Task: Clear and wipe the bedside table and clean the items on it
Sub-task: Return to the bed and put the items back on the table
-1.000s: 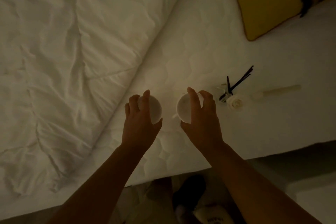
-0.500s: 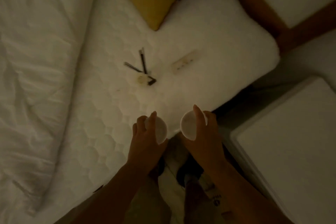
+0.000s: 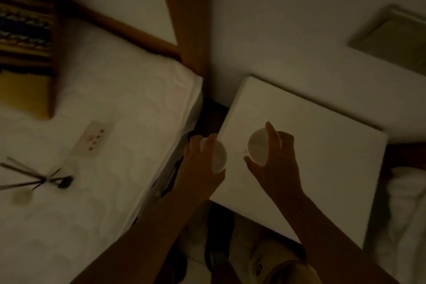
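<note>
Very dim, warm-tinted and grainy; motion blur smears everything, worst beside the pillow [image 3: 25,41]; edges bend.

Bedside table [image 3: 322,157] stands right of the bed [image 3: 119,110] (gap between).

Two cups [image 3: 219,157] [image 3: 258,147], one table [image 3: 322,145], one remote [image 3: 93,138]
</note>
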A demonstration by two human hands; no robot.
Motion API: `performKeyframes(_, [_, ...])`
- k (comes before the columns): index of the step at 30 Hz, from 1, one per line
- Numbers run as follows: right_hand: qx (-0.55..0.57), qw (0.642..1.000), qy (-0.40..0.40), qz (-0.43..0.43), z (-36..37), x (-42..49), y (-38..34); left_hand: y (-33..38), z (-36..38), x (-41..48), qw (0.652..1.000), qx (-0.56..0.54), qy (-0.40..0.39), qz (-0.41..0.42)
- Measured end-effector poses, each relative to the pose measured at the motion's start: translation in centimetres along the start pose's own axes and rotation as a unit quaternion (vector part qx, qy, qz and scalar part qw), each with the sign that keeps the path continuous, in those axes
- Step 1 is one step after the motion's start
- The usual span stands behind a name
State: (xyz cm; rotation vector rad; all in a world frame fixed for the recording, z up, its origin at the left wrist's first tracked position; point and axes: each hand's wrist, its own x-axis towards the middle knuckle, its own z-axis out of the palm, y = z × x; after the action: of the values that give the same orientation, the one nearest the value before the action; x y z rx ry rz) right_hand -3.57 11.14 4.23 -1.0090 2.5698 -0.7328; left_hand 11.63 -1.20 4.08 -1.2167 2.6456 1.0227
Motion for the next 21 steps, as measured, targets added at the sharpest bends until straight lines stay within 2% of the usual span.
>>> performKeyframes(5, [-0.009, 0.998, 0.054, 0.044, -1.8, 2.6, 4.5, 3.5, 3.1, 4.9, 0.997, 0.003, 0.022, 0.067])
performKeyframes(8, [-0.022, 0.996, 0.070, 0.059, -2.3, 4.1, 6.5, 5.2, 4.1, 7.8, 0.994, 0.042, 0.044, 0.095])
performKeyframes(11, [-0.010, 0.991, 0.090, 0.094, -2.9, 5.7, 8.4, 7.2, 5.1, 10.8, 0.991, 0.057, 0.028, 0.119])
performKeyframes(15, [-0.016, 0.987, 0.107, 0.118, -3.3, 7.3, 9.7, 9.4, 5.7, 13.5, 0.994, 0.013, 0.010, 0.108])
performKeyframes(21, [-0.014, 0.979, 0.132, 0.152, -3.4, 8.6, 10.6, 11.3, 6.0, 16.6, 0.988, 0.026, -0.006, 0.155])
